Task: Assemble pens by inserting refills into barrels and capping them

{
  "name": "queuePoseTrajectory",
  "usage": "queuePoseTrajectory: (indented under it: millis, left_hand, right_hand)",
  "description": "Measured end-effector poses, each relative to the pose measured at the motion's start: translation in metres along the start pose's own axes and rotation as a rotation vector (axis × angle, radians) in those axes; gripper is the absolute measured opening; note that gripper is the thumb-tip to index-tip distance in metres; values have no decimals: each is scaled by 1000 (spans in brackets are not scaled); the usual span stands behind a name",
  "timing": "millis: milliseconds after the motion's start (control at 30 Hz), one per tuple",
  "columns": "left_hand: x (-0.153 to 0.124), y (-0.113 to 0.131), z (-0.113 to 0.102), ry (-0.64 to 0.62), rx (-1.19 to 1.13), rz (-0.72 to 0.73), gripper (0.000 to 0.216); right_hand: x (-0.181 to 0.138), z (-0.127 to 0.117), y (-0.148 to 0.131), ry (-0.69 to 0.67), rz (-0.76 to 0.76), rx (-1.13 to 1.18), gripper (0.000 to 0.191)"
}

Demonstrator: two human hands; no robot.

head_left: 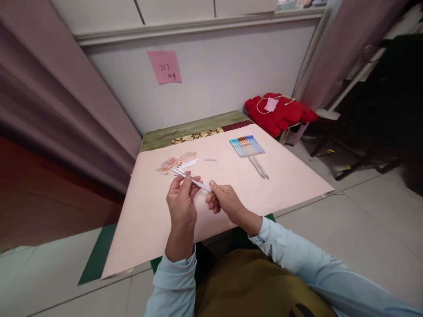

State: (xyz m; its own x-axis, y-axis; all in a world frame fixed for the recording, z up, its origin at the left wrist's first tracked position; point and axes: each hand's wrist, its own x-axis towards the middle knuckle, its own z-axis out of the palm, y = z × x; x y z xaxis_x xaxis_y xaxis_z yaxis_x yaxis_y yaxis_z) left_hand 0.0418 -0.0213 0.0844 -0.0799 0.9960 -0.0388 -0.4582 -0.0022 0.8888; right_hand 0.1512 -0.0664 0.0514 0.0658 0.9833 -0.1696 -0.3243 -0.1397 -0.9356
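Now left hand (181, 199) and right hand (227, 200) grip one pen (202, 186); lined-up pens (246, 146) rightward look done, loose pieces (175, 161) past the left remain.

Pink note (165, 67) on wall (228, 75): number "357" handwritten in dark strokes, legible. Below it, toward the note's lower right, a second handwritten entry, smaller, seemingly two characters; too small to read with certainty.
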Motion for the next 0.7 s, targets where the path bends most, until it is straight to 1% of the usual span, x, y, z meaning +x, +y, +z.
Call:
queuePoseTrajectory:
  millis: [33,100,167,233,300,433,467,500,533,600,667,700]
  left_hand:
    - [2,-1,0,27,-3,7,41]
    - [6,-5,-1,66,1,12,42]
    - [9,-9,-1,74,19,1,42]
    - [11,-12,0,61,37,-13,42]
    - [13,-16,2,36,48,-27,42]
    - [18,-22,7,-42,59,-105,42]
    - [19,-24,8,-48,60,-117,42]
    - [21,-27,10,-46,62,-118,42]
    - [23,-29,12,-40,65,-114,41]
    - [26,-34,17,-35,76,-105,41]
    - [30,-38,24,-45,92,-107,40]
    - [32,-39,27,-53,97,-109,39]
  right_hand:
    - [1,0,1,-4,-4,-4,57]
    - [3,0,2,29,-74,8,46]
    - [5,-1,2,80,-168,21,45]
    - [7,-2,3,100,-206,22,43]
    - [10,-5,4,90,-171,17,41]
    - [16,-16,8,20,-6,1,60]
    - [17,-19,9,10,15,-9,62]
    - [19,-23,8,14,10,-21,60]
    - [20,-26,7,40,-21,-32,55]
    - [24,-33,3,120,-130,-50,43]
    - [27,-38,-2,172,-217,-55,41]
    - [28,-41,-5,179,-228,-57,39]
